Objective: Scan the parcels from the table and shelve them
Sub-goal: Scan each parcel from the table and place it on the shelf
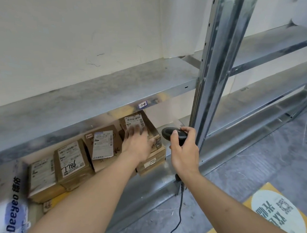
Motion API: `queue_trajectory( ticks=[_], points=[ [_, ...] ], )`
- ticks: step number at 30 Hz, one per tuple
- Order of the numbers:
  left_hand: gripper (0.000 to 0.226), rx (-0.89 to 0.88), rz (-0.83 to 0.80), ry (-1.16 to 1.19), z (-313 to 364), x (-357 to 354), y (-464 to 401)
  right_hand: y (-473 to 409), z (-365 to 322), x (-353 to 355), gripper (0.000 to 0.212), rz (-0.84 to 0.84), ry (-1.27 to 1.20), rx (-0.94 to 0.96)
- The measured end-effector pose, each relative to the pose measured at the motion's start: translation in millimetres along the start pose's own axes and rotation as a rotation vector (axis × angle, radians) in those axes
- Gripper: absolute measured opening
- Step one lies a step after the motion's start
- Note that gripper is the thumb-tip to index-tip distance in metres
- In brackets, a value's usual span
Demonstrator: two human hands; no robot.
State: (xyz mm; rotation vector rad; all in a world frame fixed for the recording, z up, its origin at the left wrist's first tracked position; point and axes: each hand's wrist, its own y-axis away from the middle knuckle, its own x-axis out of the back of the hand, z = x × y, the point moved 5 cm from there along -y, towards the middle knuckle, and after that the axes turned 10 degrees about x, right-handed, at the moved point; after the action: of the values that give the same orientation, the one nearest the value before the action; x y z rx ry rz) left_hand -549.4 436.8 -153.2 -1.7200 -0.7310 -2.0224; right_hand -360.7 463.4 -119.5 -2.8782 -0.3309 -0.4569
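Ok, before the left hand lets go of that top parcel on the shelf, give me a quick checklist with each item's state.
1. Top parcel sits on the box below: ok.
2. Its label faces out: ok.
3. Left hand flat on it, fingers straight: ok.
4. Right hand grips the scanner: ok.
5. Parcel already scanned: cannot tell.
6. Scanner cable hangs free of the shelf edge: ok.

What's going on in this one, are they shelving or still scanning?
Shelving, it seems. The left hand lies with flat fingers on a small cardboard parcel atop another box on the lower shelf, beside a row of labelled parcels. The right hand grips a corded barcode scanner next to it.
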Motion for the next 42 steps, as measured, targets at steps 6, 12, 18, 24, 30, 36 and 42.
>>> queue_trajectory(
  ticks=[6, 12, 18, 24, 30, 36, 42],
  points=[
    [0.058, 0.019, 0.008, 0.033, -4.3, 5.3, 5.2, 7.8, -3.0, 1.0, 0.023, -0.036, 0.022, 0.021],
    [0.056, 0.078, 0.017, 0.052, -13.2, 18.5, 38.1, 20.4, -12.2, -2.3, 0.022, -0.052, -0.002, 0.042],
    [0.053, 0.099, 0.054, 0.026, -49.9, 24.1, 83.1, 58.2, -31.8, -18.1, 0.022, -0.076, -0.022, 0.074],
    [0.048, 0.038, 0.145, -0.008, -89.3, 32.9, 146.2, 119.7, -58.4, -38.1, 0.024, -0.090, 0.017, 0.094],
    [0.052, 0.007, 0.145, 0.024, -143.4, 34.1, 218.4, 205.8, -86.2, -59.0, 0.022, -0.085, 0.059, 0.133],
    [0.047, -0.023, 0.137, 0.038, -195.9, 20.7, 286.6, 282.9, -93.9, -74.4, 0.034, -0.106, 0.101, 0.137],
    [0.043, -0.006, 0.049, 0.039, -220.4, -10.1, 324.0, 329.4, -70.6, -86.4, 0.035, -0.169, 0.123, 0.066]
  ],
)
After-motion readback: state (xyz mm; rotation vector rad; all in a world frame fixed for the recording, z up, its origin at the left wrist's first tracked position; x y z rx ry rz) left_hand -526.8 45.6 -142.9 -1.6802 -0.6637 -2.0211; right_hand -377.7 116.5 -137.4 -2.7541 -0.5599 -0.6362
